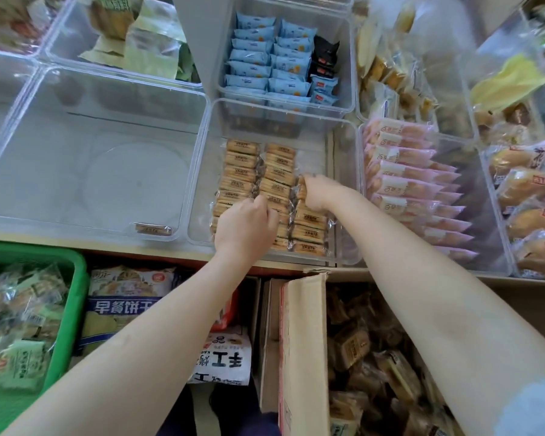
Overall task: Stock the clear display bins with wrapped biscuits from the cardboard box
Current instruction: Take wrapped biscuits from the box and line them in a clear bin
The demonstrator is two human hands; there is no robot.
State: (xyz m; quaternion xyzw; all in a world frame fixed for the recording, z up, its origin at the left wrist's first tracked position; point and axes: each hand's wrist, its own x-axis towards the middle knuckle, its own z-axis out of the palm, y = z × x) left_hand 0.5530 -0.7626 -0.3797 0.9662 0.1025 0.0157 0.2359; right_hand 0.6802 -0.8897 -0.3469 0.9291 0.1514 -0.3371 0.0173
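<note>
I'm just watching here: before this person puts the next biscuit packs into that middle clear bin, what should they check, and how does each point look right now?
1. Room in the middle bin: ok, bare floor shows behind the right-hand row of biscuit packs.
2. Rows tidy: ok, the left and middle rows stand in neat lines.
3. Right hand has a firm grip on a pack: cannot tell, its fingers curl over the row's end but hide what they hold.
4. Left hand free: cannot tell, its fingers curl down among the packs.
5. Supply in the cardboard box: ok, many wrapped packs remain.
6. Stray pack in the big left bin: not ok, it lies alone there.
</note>
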